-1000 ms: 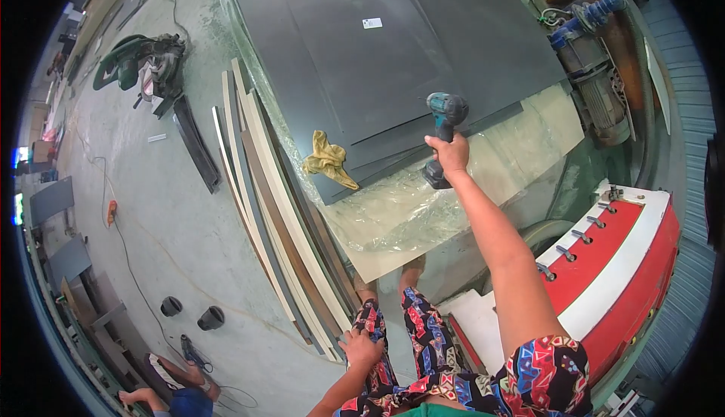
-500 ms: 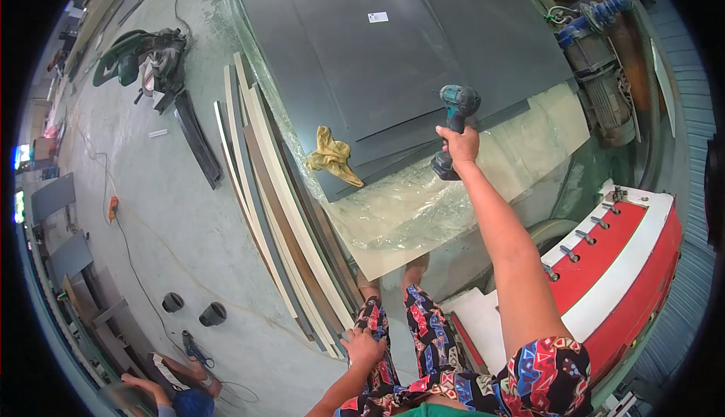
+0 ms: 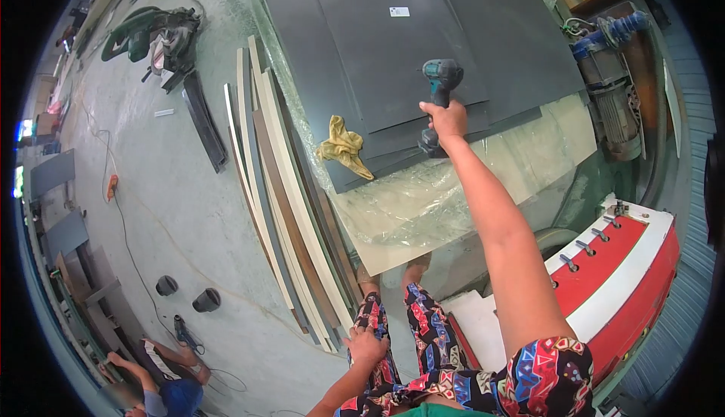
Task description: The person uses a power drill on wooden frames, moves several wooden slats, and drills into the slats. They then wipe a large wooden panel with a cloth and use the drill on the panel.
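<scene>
In the head view, my right hand (image 3: 448, 120) is wrapped round the handle of a teal and black cordless drill (image 3: 442, 77), held over the edge of a stack of dark grey sheets (image 3: 393, 47). A crumpled yellow cloth (image 3: 343, 147) lies on the sheets, left of the drill. A small white label (image 3: 399, 12) is on the top sheet. My left hand (image 3: 365, 346) rests on my patterned trouser leg, fingers spread and nothing in them. Clear plastic film (image 3: 408, 217) and a pale sheet stick out under the stack.
Long strips (image 3: 283, 198) lie on the floor left of the stack. Further left are a green power saw (image 3: 162, 43), two black cups (image 3: 206, 300) and a cable. A co-worker (image 3: 177, 394) is at the lower left. A motor (image 3: 613, 111) and a red-and-white machine (image 3: 604, 281) stand at right.
My right hand has moved slightly up and left with the drill. The view has shifted a little, so the sheets and cloth appear further right. The co-worker's arm has moved.
</scene>
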Tool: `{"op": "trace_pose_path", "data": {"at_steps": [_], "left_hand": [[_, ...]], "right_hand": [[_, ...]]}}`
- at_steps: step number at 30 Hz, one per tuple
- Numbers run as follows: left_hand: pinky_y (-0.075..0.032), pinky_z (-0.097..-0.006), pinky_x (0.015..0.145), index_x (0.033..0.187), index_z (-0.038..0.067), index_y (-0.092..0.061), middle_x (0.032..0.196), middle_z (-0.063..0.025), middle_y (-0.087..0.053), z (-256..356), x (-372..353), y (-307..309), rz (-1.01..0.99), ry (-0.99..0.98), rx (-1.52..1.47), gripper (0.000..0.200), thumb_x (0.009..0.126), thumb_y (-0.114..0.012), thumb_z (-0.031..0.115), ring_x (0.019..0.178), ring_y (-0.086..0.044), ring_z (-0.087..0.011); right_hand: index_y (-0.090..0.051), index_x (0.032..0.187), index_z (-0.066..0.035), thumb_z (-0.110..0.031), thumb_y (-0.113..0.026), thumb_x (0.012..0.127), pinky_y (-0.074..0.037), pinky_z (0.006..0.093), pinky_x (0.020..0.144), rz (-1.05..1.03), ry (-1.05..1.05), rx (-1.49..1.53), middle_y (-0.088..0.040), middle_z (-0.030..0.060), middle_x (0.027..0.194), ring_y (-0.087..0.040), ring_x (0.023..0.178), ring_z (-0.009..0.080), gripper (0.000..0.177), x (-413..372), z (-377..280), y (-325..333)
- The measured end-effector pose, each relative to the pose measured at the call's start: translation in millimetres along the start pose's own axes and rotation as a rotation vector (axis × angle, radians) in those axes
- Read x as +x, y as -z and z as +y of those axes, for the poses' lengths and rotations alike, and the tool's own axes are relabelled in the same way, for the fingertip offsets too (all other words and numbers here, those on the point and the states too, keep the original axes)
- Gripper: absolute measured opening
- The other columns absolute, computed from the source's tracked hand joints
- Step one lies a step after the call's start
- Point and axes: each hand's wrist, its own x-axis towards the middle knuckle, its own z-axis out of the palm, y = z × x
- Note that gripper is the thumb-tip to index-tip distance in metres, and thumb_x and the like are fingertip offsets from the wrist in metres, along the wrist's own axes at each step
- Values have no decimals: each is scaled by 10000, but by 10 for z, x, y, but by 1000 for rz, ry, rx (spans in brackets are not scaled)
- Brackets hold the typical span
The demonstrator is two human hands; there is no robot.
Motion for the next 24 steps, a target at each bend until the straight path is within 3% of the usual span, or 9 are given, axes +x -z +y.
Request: {"op": "trace_pose_path", "data": {"at_steps": [3, 5, 24], "left_hand": [[-200, -595, 1033, 1222, 49, -534, 1281, -140, -498, -4, 9, -54, -15, 3, 6, 611, 736, -593, 414, 1289, -334, -320], [-202, -598, 1033, 1213, 44, -539, 1271, -141, -505, -3, 5, -84, -13, 6, -5, 606, 737, -593, 415, 1285, -338, -321], [-255, -610, 992, 1189, 28, -549, 1226, -149, -533, -104, -23, -197, 74, -9, -64, 609, 733, -620, 426, 1264, -366, -341]], "right_hand": [[-600, 686, -40, -337, -751, 629, -463, 358, 572, 17, 22, -22, -609, 89, 588, -604, 513, 227, 338, 22, -92, -180], [-557, 665, -26, -202, -764, 640, -433, 278, 465, -18, -22, 82, -568, 50, 582, -531, 462, 136, 273, -74, -300, -201], [-564, 700, -20, -171, -772, 635, -439, 289, 463, -99, -38, 163, -580, 64, 634, -544, 512, 142, 265, -366, -484, -579]]}}
